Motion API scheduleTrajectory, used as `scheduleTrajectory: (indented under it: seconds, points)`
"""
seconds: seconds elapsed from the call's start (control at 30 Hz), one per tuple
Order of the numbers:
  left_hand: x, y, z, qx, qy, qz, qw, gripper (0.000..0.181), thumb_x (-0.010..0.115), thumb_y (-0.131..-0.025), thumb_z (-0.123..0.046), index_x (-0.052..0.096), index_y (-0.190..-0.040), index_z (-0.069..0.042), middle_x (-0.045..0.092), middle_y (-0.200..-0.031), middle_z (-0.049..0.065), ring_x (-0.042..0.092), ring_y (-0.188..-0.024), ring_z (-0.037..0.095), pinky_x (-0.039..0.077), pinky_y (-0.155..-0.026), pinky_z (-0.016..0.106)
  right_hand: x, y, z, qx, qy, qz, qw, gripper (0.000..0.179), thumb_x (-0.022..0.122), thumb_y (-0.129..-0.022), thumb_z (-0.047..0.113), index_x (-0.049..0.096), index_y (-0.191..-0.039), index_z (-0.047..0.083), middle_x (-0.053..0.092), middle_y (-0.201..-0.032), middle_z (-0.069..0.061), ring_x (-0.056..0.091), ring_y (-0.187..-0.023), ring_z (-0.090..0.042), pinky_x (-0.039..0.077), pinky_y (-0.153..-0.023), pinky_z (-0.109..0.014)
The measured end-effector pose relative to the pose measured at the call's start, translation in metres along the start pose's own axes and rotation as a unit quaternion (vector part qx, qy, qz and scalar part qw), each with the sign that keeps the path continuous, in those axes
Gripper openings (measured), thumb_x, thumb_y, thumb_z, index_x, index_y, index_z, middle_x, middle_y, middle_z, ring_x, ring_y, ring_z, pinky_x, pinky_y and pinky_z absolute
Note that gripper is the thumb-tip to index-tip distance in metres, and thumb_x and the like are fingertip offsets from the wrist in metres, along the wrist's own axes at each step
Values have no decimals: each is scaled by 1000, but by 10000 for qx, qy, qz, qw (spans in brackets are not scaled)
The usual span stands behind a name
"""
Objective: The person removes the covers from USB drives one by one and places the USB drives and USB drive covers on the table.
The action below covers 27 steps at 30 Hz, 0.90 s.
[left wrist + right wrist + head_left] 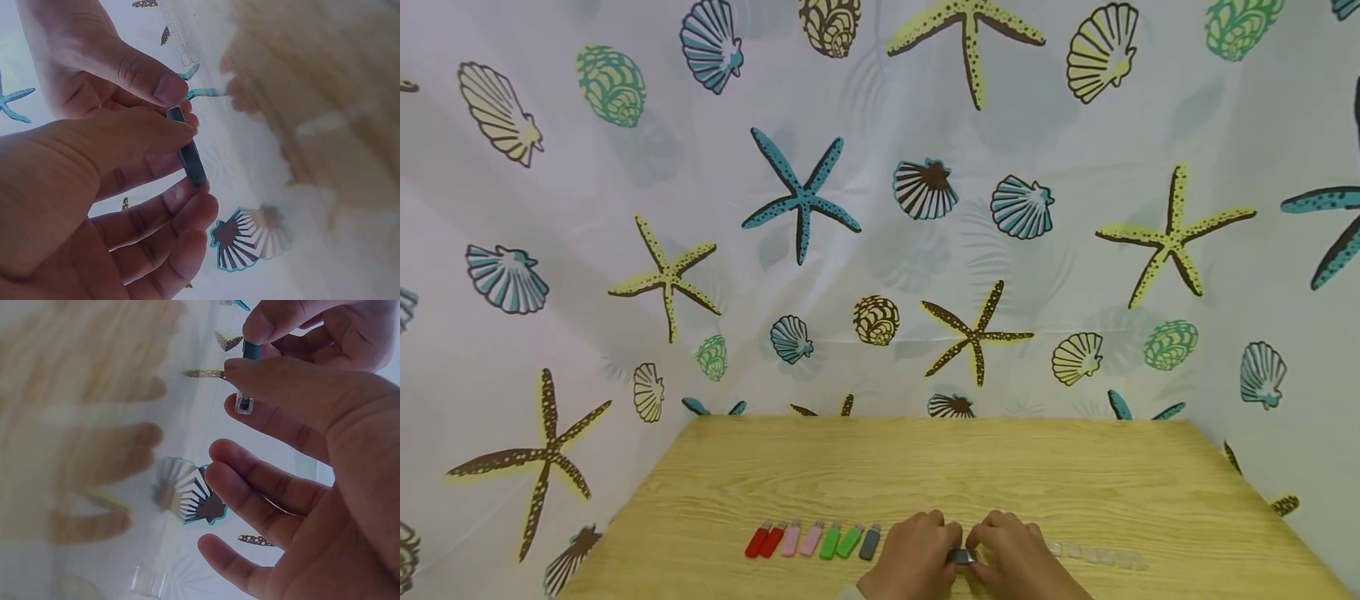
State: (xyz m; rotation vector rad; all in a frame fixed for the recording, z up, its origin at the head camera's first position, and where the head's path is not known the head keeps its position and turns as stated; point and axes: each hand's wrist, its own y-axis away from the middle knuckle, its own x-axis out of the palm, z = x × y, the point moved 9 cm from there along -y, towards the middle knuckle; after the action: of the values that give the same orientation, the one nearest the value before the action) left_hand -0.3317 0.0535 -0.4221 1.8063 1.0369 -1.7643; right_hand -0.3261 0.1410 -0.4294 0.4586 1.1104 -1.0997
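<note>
Both hands meet over the near middle of the table around a dark grey USB flash drive [961, 557]. My left hand [917, 554] pinches its dark body [192, 164] between thumb and fingers. At the drive's other end, my right hand [1011, 554] grips a clear cap [244, 404] with thumb and index finger; its other fingers are spread loosely in the right wrist view. The thumb hides where cap and body meet. Another dark grey USB flash drive [870, 542] lies just left of my left hand.
Left of the hands, red [758, 542], pink [811, 539] and green USB flash drives [831, 542] lie in a row. To the right is a line of several clear caps [1097, 555]. A patterned cloth [880, 250] surrounds the wooden table [925, 467] at back and sides.
</note>
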Motion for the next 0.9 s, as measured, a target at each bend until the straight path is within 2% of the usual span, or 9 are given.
scheduleTrajectory:
  seconds: [0.23,0.53,0.9]
  points:
    - [2,0,0,-45,65,79,9999,10,75,-85,-23,65,-82,-22,47,-71,-10,39,-58,3,34,-49,20,1,0,0,-73,47,-11,10000,10,77,-81,30,70,-86,25,51,-84,13,47,-77,-6,32,-61,-32]
    - [6,-2,6,-264,63,348,9990,17,78,-82,-31,69,-93,-22,52,-78,-10,45,-65,3,39,-53,22,0,0,0,-124,-22,11,9999,11,76,-82,28,69,-89,24,54,-89,12,52,-83,-12,35,-63,-34]
    - [5,2,4,-169,216,349,9990,15,77,-82,-31,73,-96,-27,46,-72,-12,37,-61,3,34,-53,20,0,-2,5,-212,-108,9,9997,9,76,-82,28,71,-88,25,55,-89,13,51,-83,-11,35,-64,-35]
